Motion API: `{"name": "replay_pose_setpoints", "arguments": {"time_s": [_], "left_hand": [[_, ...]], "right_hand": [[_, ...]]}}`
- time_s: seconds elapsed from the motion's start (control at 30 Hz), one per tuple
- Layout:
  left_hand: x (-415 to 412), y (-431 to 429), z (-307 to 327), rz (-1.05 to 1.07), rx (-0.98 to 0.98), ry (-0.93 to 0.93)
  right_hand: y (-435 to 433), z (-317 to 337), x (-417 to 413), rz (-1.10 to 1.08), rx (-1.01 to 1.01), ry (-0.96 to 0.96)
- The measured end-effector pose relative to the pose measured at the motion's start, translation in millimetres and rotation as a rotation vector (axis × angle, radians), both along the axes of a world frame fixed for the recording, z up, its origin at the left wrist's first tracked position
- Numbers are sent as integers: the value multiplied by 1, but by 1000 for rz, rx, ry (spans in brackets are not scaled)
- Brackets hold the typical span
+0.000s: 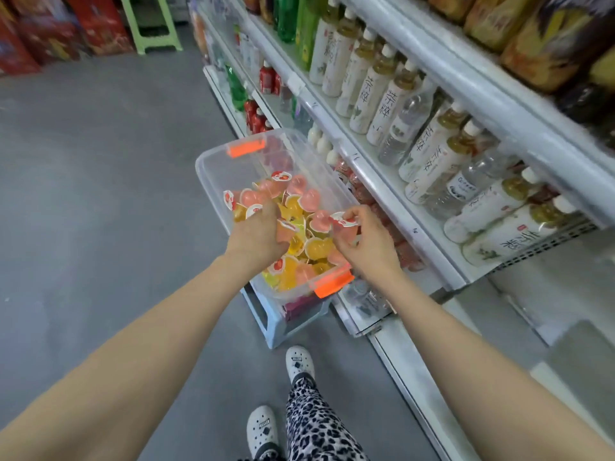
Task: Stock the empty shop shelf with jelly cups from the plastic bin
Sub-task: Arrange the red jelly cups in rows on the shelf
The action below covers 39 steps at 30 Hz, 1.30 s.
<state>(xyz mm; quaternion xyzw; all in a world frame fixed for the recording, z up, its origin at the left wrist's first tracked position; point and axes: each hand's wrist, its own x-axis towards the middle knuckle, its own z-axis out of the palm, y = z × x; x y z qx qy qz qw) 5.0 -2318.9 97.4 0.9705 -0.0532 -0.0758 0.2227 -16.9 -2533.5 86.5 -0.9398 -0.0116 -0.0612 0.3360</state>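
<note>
- Jelly cups — pink, orange and yellow, many with white printed lids — lie heaped in the near half of a clear plastic bin, just ahead of the person's bare forearms.
- Left hand is plunged palm-down into the heap, fingers curled among the cups; whether it has closed on any one of them cannot be told.
- Right hand pinches a pink cup by its white lid edge between thumb and forefinger, just above the bin's right wall.
- Orange latches sit on both ends of the bin, which rests on a pale blue stool on the grey floor.
- Beyond, to the right, white shelves carry rows of tea bottles and green bottles — a green stool stands far back.
</note>
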Motion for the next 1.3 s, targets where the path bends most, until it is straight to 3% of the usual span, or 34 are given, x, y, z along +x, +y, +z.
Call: {"name": "replay_pose_setpoints", "arguments": {"time_s": [0.27, 0.77, 1.03, 1.3], "left_hand": [[-40, -33, 34, -140, -260, -115], [-112, -185, 82, -669, -307, -197], [-144, -278, 113, -748, -370, -215], [-151, -350, 128, -707, -356, -256]], "right_hand": [[-36, 46, -77, -156, 23, -83], [-163, 120, -227, -512, 17, -262], [-269, 159, -267, -761, -19, -285], [-357, 165, -242, -764, -82, -172]]}}
